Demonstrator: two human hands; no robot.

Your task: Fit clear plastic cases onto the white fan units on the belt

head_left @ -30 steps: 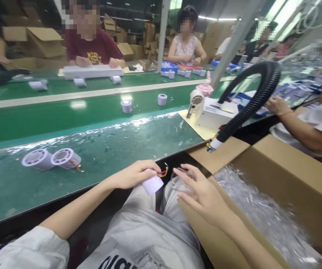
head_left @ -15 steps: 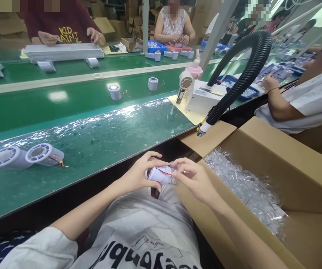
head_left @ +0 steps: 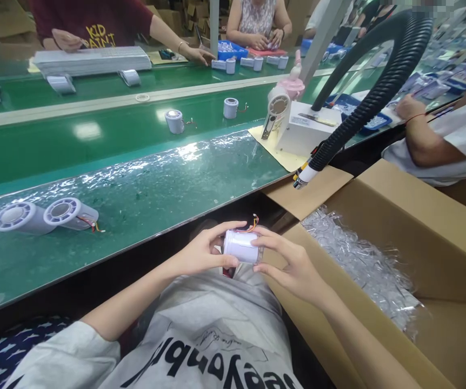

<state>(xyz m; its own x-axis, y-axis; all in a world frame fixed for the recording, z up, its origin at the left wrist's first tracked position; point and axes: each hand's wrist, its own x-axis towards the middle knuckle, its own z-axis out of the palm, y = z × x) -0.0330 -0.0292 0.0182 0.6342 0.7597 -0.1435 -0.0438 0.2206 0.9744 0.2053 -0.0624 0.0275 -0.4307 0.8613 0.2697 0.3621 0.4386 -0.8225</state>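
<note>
Over my lap, a white cylindrical housing (head_left: 241, 247) with red and yellow wires at its top lies on its side between my two hands. My left hand (head_left: 202, 249) grips its left end, thumb below and fingers above. At the right end, my right hand (head_left: 287, 259) holds it by the rim, where a clear plastic edge shows. On the bench to the left, two similar cylindrical housings (head_left: 68, 212) lean together, each showing a slotted round end; wires hang from one of them.
An open cardboard box (head_left: 439, 237) of clear plastic pieces (head_left: 358, 265) stands at my right. A black flexible hose (head_left: 379, 92) arches from a white machine (head_left: 304, 129) above it. Two wired housings stand on the green conveyor belt (head_left: 127, 129). Co-workers sit opposite and to the right.
The housing has been turned in my hands, so its wires now stick up at the top. Opposite, a co-worker's arm has reached out to the right over the line.
</note>
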